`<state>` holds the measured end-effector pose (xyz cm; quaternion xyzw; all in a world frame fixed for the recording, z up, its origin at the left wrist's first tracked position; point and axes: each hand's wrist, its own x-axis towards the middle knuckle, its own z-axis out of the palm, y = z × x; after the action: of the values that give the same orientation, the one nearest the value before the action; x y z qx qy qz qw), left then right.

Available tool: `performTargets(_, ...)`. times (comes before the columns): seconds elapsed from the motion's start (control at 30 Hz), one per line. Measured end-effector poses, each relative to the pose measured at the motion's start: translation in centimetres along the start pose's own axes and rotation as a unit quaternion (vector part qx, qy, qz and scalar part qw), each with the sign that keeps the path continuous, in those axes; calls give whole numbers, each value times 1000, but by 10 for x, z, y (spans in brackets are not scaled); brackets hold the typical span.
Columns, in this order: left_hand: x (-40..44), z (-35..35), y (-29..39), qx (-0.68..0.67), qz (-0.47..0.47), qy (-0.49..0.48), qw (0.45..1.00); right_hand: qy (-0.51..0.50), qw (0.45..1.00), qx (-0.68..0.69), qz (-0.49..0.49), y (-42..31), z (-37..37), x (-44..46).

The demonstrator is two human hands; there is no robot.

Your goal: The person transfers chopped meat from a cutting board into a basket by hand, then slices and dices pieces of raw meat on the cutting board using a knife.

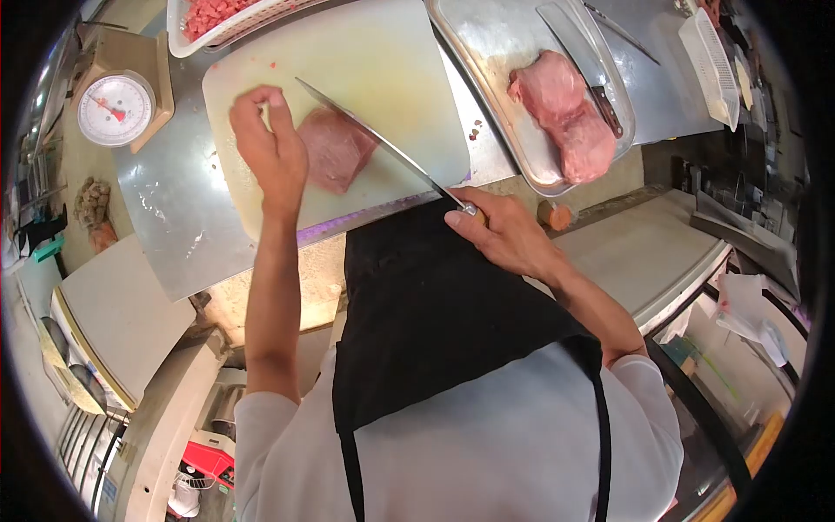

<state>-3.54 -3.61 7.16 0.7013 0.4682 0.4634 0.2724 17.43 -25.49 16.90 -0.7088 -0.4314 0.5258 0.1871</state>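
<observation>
My right hand (504, 228) is closed round the handle of a long knife (391, 148). Its blade points up and left, passing over the right side of a piece of raw meat (332, 152). The meat lies on a pale cutting board (391, 61). Just left of the meat, my left hand (271, 148) is raised over the board. Its fingers are bent and loosely apart, with nothing visible in them.
A metal tray (483, 52) on the right holds a larger raw meat piece (565, 117) and a second knife (602, 109). A white basket (252, 22) with diced meat stands at the back. Left stands a dial scale (116, 109); far right, a white basket (709, 65).
</observation>
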Motion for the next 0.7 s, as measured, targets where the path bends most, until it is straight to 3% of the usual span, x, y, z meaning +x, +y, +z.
performTargets(0.1,38,4,16,-14,134,-20,991,-4,999,-10,36,-17,-3,-4)
performTargets(0.2,61,18,40,-9,119,-218,969,-6,997,-43,58,-40,-8,-17)
performTargets(0.3,72,34,46,192,118,-410,884,2,994,-105,32,-50,-7,-18)
performTargets(0.5,90,39,17,209,55,-497,840,17,991,-135,-6,-61,3,5)
performTargets(0.7,88,39,-13,193,84,-453,867,31,985,-170,18,-53,30,27)
